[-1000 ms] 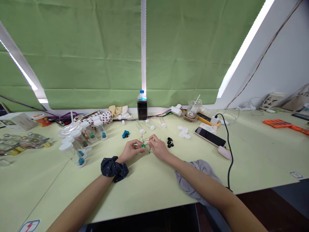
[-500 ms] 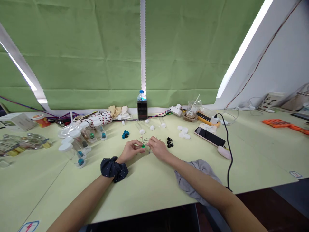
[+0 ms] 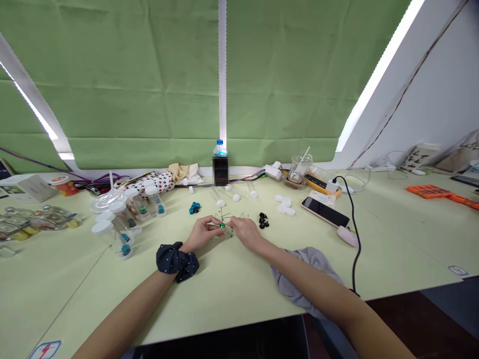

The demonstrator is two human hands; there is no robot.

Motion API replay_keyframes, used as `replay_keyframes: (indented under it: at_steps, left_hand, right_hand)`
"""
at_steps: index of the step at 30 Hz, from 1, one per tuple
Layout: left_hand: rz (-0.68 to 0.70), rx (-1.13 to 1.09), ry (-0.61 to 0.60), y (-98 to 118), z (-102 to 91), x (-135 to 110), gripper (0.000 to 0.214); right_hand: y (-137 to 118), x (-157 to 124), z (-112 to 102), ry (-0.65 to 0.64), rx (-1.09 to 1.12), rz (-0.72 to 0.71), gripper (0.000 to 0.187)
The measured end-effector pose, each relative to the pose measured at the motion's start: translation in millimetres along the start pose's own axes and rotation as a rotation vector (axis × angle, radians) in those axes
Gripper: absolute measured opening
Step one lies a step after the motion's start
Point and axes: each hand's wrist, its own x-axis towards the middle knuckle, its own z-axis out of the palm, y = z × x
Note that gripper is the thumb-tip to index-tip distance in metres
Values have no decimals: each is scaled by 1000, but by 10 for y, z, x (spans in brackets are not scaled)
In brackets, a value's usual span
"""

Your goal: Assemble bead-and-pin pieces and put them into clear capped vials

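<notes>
My left hand [image 3: 202, 232] and my right hand [image 3: 244, 232] meet over the middle of the pale green table [image 3: 232, 284]. Both pinch a small piece of thin wire carrying a green bead [image 3: 222, 225]; wire ends stick up between the fingertips. A dark dotted scrunchie [image 3: 176, 261] sits on my left wrist. A cluster of blue beads [image 3: 194, 207] lies just behind my left hand. Behind my right hand lies a cluster of black beads [image 3: 264, 220].
Capped clear vials [image 3: 119, 219] with beads stand at the left. White caps [image 3: 285, 204] and a phone [image 3: 325, 211] on a black cable [image 3: 355, 234] lie at the right. A water bottle [image 3: 220, 163] stands at the back. A grey cloth [image 3: 299, 279] lies under my right forearm.
My right hand's fingers have shifted slightly left, closer to the green bead. The left hand has stayed in place.
</notes>
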Motion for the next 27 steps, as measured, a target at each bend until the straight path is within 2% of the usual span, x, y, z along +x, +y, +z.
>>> replay_keyframes:
  at_steps: [4,12,19,27]
  left_hand:
    - [12,-3,-8,-14,-5,-3,25]
    - [8,20,-31,-54,-17,4,26]
    - [9,30,-19,-50,-4,-1,26]
    - [-17,53,48,-41,-25,9,29]
  right_hand:
    - [7,4,45,7,14,-23,16]
    - [-14,11,-24,35,120,41,14]
    - [-11,20,-63,80,261,-49,17]
    - [69,22,-22,75,288,-154,10]
